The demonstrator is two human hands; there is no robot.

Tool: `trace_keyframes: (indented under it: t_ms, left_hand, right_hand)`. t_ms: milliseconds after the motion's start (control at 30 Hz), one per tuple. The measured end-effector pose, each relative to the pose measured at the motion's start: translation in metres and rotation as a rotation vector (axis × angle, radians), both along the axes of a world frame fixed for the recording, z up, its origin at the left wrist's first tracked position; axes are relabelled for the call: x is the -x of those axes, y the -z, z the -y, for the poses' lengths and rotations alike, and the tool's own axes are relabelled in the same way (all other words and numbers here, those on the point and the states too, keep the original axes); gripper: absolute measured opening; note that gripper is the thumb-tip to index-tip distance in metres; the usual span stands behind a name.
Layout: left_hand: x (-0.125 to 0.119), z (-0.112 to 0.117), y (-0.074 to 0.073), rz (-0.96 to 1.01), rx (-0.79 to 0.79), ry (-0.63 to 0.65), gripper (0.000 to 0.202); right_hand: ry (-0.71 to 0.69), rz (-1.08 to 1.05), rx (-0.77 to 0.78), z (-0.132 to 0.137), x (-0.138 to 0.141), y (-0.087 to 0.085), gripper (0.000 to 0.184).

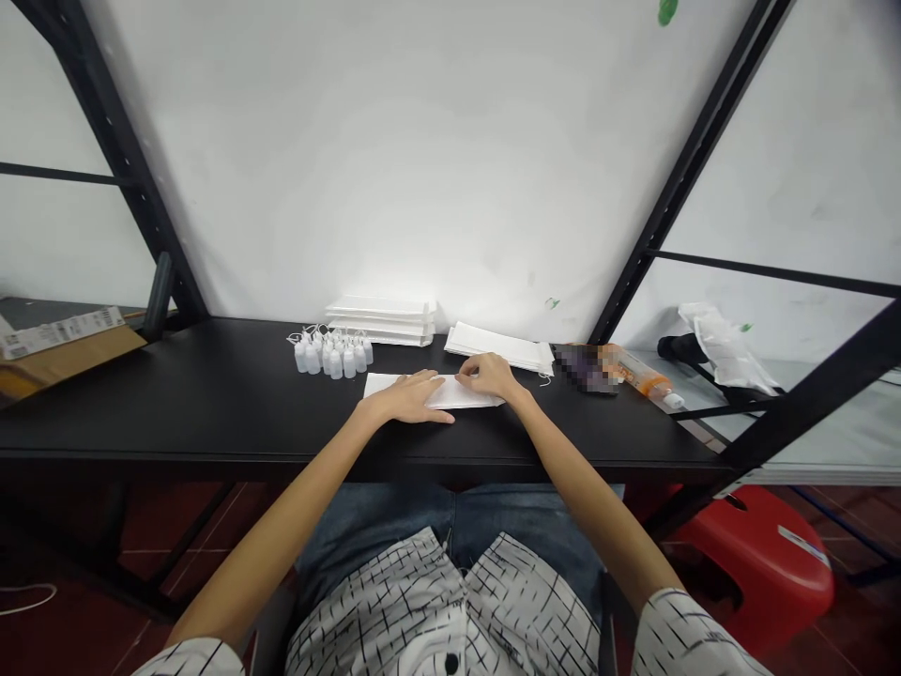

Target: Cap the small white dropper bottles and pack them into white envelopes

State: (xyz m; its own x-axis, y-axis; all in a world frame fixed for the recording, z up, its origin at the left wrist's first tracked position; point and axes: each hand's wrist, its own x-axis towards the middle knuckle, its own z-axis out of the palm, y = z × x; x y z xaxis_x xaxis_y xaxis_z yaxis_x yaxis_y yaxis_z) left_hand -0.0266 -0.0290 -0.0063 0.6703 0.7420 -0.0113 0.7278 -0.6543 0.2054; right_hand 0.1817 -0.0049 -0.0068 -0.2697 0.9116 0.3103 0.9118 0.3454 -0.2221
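Two bare hands work at the middle of a black worktop (141, 404), with everything else spread along its far side. At about 10 o'clock, a cardboard box (70, 352) with a white label sits off the worktop's left end. Near 11 o'clock stands a tight cluster of small white dropper bottles (330, 357), and at 12 o'clock lies a stack of white flat packs (380, 319). The folded white sheet (436, 392) lies directly ahead, close to the near edge. The left hand (408, 396) rests on it, its left fingers (436, 411) wide and flat. The right hand (489, 376) sits at its upper edge, its right fingers (468, 373) curled narrow, though any pinch is hard to tell. Just beyond lies a second white stack (498, 347). Near 1 o'clock are a pixelated object (587, 368) and an orange-banded tube (637, 373).

Uneven pressure could let the sheet slide on the smooth worktop and skew its crease. A careless reach could topple the light bottles.
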Motion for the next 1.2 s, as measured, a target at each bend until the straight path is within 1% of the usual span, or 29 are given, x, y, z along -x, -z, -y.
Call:
trace_keyframes:
  t_ms: [100, 200, 333, 433, 500, 567, 700, 767, 867, 933, 1033, 1100, 1200]
  left_hand:
    - [-0.003, 0.003, 0.002, 0.013, 0.000, -0.009, 0.086]
    - [-0.005, 0.004, 0.003, 0.011, 0.011, -0.012, 0.086]
    - [-0.009, 0.009, 0.006, -0.020, -0.012, -0.004, 0.069]
    - [-0.010, 0.017, 0.013, 0.005, -0.094, -0.018, 0.059]
    - [-0.007, 0.021, 0.018, 0.023, -0.120, -0.029, 0.059]
    - [-0.001, 0.022, 0.021, 0.021, -0.092, -0.033, 0.061]
    - [0.013, 0.017, 0.022, 0.025, -0.025, -0.030, 0.067]
    - [0.018, 0.016, 0.022, 0.035, -0.027, -0.041, 0.068]
    - [0.019, 0.017, 0.024, 0.045, -0.036, -0.052, 0.070]
    - [0.019, 0.018, 0.026, 0.060, -0.052, -0.061, 0.069]
    - [0.021, 0.019, 0.028, 0.093, -0.103, -0.079, 0.066]
    - [0.026, 0.019, 0.028, 0.098, -0.114, -0.076, 0.067]
    - [0.036, 0.017, 0.026, 0.081, -0.070, -0.070, 0.070]
  right_hand:
    - [-0.035, -0.056, 0.003, 0.002, 0.000, 0.000, 0.015]
    - [-0.057, -0.080, -0.001, 0.001, -0.001, 0.001, 0.015]
    - [-0.077, -0.085, 0.006, 0.000, -0.002, 0.001, 0.016]
    - [-0.087, -0.097, 0.018, 0.000, -0.003, 0.000, 0.017]
    - [-0.088, -0.101, 0.020, 0.001, -0.002, -0.001, 0.017]
    - [-0.081, -0.093, 0.016, 0.001, -0.002, -0.001, 0.018]
    - [-0.049, -0.058, 0.007, -0.001, -0.001, 0.000, 0.020]
    - [-0.048, -0.063, 0.005, -0.003, -0.001, 0.002, 0.020]
    - [-0.061, -0.125, -0.006, -0.008, 0.000, 0.001, 0.020]
    - [-0.061, -0.186, -0.038, -0.013, 0.005, -0.004, 0.020]
    - [-0.083, -0.251, -0.110, -0.028, 0.023, -0.019, 0.018]
    - [-0.145, -0.269, -0.119, -0.041, 0.042, -0.032, 0.016]
    - [-0.282, -0.276, -0.058, -0.064, 0.079, -0.049, 0.015]
